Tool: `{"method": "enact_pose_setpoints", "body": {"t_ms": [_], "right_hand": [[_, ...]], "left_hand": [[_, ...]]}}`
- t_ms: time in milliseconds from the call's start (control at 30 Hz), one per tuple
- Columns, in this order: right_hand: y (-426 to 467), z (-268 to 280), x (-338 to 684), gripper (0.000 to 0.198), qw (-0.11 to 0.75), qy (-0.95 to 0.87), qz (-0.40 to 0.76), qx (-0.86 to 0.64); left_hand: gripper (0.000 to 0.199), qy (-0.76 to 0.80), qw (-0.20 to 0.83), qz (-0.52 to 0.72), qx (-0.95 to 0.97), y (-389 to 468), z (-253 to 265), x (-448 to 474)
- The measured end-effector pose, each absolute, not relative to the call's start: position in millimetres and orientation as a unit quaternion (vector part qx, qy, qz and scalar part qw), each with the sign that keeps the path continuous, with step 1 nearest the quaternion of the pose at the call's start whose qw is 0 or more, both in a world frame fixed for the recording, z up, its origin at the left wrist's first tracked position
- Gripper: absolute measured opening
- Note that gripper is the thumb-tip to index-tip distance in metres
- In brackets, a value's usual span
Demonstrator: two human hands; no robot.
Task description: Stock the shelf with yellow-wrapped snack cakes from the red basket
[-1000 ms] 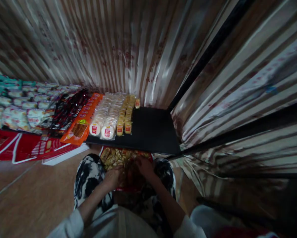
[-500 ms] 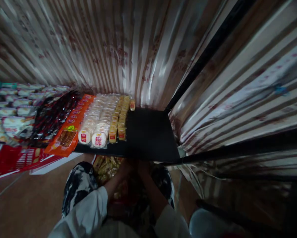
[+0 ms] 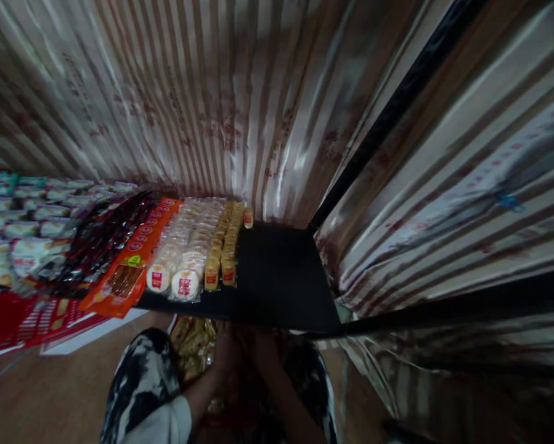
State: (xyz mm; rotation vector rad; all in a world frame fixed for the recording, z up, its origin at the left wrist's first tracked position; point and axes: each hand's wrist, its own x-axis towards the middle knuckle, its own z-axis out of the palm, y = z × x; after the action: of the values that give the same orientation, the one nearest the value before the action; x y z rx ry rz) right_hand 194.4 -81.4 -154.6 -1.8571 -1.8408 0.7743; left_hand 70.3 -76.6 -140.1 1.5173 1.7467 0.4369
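Note:
My left hand (image 3: 228, 350) and my right hand (image 3: 264, 353) are close together in deep shadow, just below the front edge of a black shelf (image 3: 281, 271). Between my knees, beside the left hand, lies a pile of small snacks in yellowish wrappers (image 3: 191, 348). The fingers of both hands are too dark to make out, and so is anything in them. Up on the shelf stand two rows of small yellow wrapped cakes (image 3: 228, 271), with a single wrapped cake (image 3: 248, 217) at the back right.
Left of the cakes are round white wrapped crackers (image 3: 185, 283), an orange snack packet (image 3: 126, 277), dark red packets (image 3: 103, 234) and white packets (image 3: 36, 253). Striped plastic sheeting (image 3: 240, 111) hangs behind. A black post (image 3: 373, 142) rises at the shelf's back right corner.
The shelf and its goods sit lower in the picture, as the view has tilted upward. My hands remain close together below the shelf edge.

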Motion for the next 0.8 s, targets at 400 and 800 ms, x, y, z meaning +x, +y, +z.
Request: {"method": "enact_pose_setpoints", "body": {"t_ms": [400, 800], "right_hand": [[-132.3, -96.6, 201.3, 0.044, 0.266, -0.68, 0.266, -0.629], [-80.5, -56.8, 190.0, 0.038, 0.492, -0.459, 0.443, -0.593]], "left_hand": [[0.043, 0.593, 0.449, 0.29, 0.602, -115.2, -124.6, 45.2], [0.027, 0.589, 0.533, 0.413, 0.445, -82.6, -58.3, 74.2]]}}
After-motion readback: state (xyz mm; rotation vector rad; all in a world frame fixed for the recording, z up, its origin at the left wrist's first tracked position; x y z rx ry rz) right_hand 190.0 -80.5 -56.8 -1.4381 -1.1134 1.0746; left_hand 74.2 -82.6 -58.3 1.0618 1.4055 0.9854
